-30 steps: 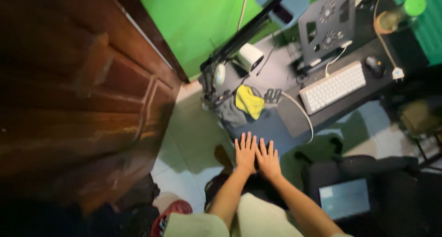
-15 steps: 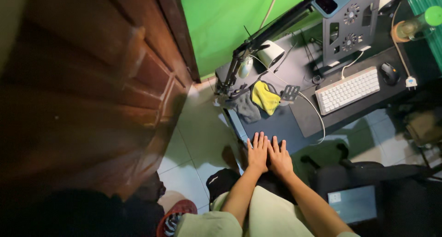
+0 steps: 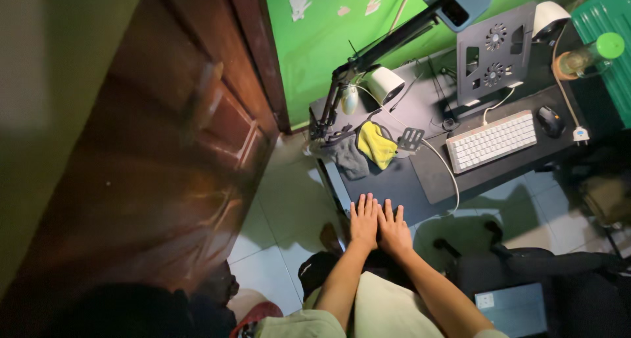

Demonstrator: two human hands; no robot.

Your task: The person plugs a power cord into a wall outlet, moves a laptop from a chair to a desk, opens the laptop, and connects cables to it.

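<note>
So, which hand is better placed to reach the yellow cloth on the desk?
Probably the left hand. Both hands lie flat and empty at the near desk edge, but the yellow cloth sits ahead, closer to the left hand's line than the right hand.

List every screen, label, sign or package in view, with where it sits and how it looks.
Phone: clamped on the arm above the desk, blue-grey body, dark lens patch.
Stickers: on the green wall, pale irregular shapes.
Tablet or laptop: on the chair at lower right, blue-grey rectangle with a small white label in its corner.
No lit screen shows.
</note>
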